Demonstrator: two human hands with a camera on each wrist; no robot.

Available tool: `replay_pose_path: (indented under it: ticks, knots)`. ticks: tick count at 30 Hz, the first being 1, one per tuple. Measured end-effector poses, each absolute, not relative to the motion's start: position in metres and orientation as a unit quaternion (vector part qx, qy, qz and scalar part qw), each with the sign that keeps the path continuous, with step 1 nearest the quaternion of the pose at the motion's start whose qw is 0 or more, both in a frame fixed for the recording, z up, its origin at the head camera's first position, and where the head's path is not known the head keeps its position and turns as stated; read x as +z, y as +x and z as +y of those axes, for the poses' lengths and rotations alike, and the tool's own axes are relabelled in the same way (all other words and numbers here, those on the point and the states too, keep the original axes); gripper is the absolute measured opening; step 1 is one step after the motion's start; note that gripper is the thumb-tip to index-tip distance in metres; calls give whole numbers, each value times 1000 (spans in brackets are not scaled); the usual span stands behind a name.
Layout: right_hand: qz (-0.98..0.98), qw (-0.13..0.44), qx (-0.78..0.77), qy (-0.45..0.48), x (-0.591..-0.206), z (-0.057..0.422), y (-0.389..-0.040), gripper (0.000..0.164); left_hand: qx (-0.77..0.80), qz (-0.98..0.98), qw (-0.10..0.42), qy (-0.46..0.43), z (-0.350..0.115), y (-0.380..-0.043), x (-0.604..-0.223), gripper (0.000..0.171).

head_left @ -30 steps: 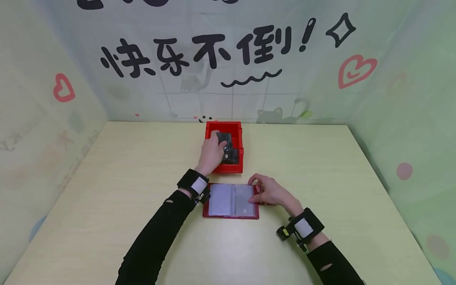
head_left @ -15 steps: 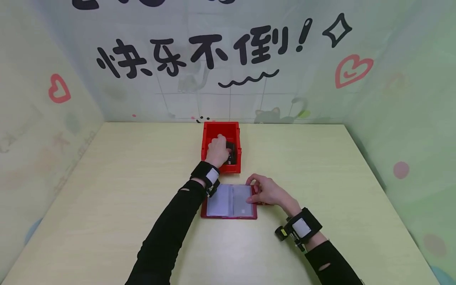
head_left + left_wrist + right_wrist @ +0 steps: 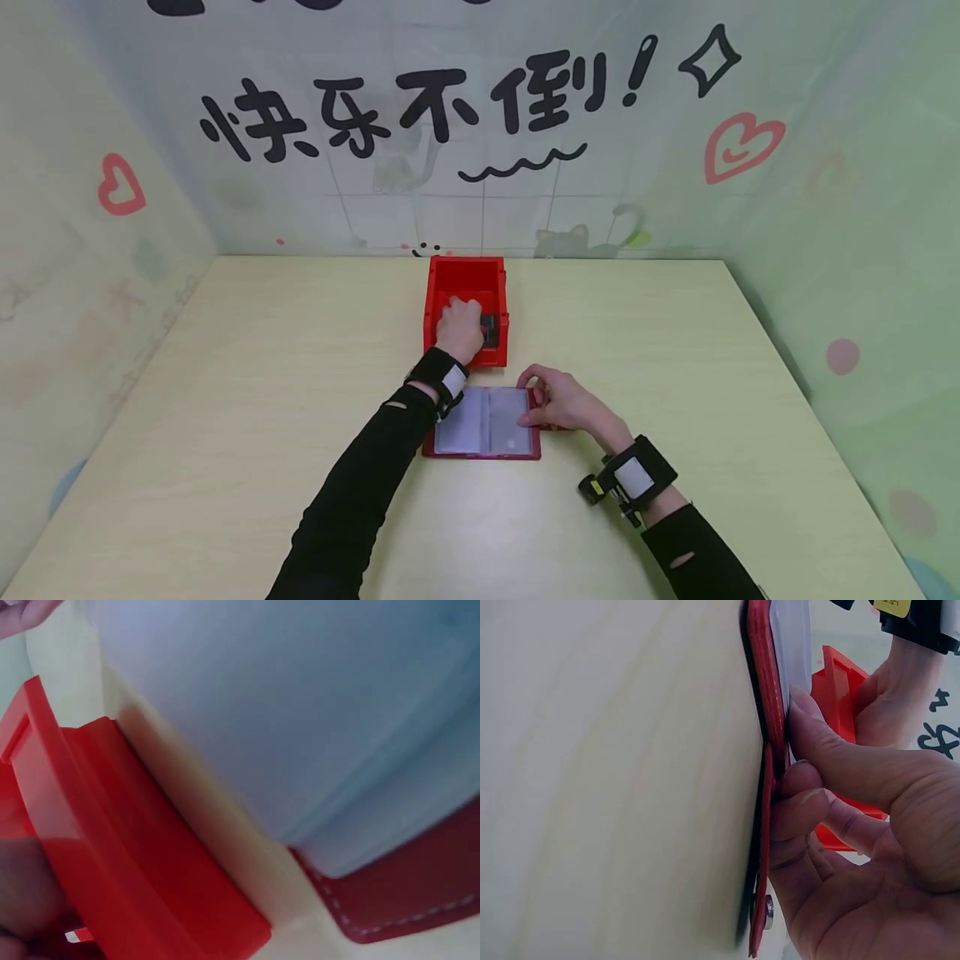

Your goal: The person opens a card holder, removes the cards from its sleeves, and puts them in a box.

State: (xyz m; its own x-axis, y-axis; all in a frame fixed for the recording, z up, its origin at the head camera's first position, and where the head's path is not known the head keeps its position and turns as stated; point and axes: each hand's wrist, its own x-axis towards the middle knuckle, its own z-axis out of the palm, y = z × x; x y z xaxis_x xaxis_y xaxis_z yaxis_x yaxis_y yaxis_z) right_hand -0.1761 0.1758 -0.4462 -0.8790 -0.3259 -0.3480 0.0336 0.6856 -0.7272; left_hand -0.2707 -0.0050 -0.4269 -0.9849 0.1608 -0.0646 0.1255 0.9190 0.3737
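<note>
A red card holder (image 3: 534, 450) lies spread on the table, its clear plastic sleeves (image 3: 459, 433) facing up. Its strap with a metal snap (image 3: 769, 911) sticks out to the right. My right hand (image 3: 564, 400) grips the holder's right edge, thumb on the sleeve and bent fingers against the red cover. Beyond the holder stands a red box (image 3: 468, 273). My left hand (image 3: 460, 330) reaches into it with curled fingers, and its thumb overlaps dark flat pieces (image 3: 491, 330) inside. Its fingertips are hidden, and I cannot tell whether they hold a piece.
The pale wooden table (image 3: 300, 375) spreads out around the holder and box. A printed cloth backdrop (image 3: 337, 200) rises behind the table and along both sides. The box's near wall (image 3: 172, 877) stands close to the holder, with a narrow strip of table between.
My left hand has moved toward the near end of the box, its fingers more curled, and covers more of the dark pieces. The right hand has kept its grip on the holder.
</note>
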Motion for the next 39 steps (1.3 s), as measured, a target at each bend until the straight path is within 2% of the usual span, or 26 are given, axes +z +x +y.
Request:
replay_pose_path:
  ticks: [8,11,15,19,24,27,33,39]
  knots:
    - [891,231,-383,-78,-447,175,-177,45,255,959,-7,122,-17,-251,-423,25]
    - [892,228,-382,-77,-447,175,-176,45,305,942,-6,139,-24,-234,-417,25]
    - [891,226,-385,-82,-447,175,-175,46,352,921,36,163,-36,-206,-415,19]
    - [891,225,-386,-81,-447,175,-174,46,364,906,101,192,-48,-185,-424,13]
    - [887,228,-396,-72,-446,174,-174,44,376,884,163,224,-57,-179,-440,9]
    - [879,230,-413,-68,-447,176,-174,37,393,872,187,224,-60,-182,-447,9]
    - [841,239,-482,-63,-451,183,-173,14,414,859,206,220,-67,-188,-451,12]
    - [823,251,-504,-73,-449,185,-170,11,417,856,208,224,-67,-187,-449,16]
